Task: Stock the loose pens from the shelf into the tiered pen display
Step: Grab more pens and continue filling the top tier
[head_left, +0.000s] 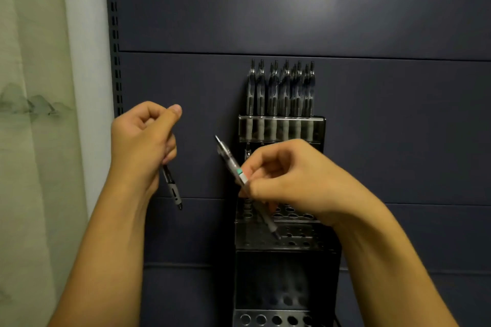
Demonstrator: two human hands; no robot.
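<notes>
A person's right hand (289, 180) pinches a clear-barrelled pen with a green band (240, 180), tilted with its tip down toward 5 o'clock over the holes of a middle tier of the dark, perforated tiered pen display (287, 244). The left hand (143, 146), at 9 o'clock from the display and well apart from it, is closed around a second dark-tipped pen (172, 188) whose end hangs out below the fist.

Stocking appears partly done: the top tier, at 12 o'clock, carries a full-looking row of upright grey clip pens (281, 90), while most holes visible in the middle tiers and the bottom row at 6 o'clock look empty. At least the two pens in hand remain to be seated; no shelf supply of loose pens is in view. The display stands against a dark blue-grey panelled shelving back (398, 114).
</notes>
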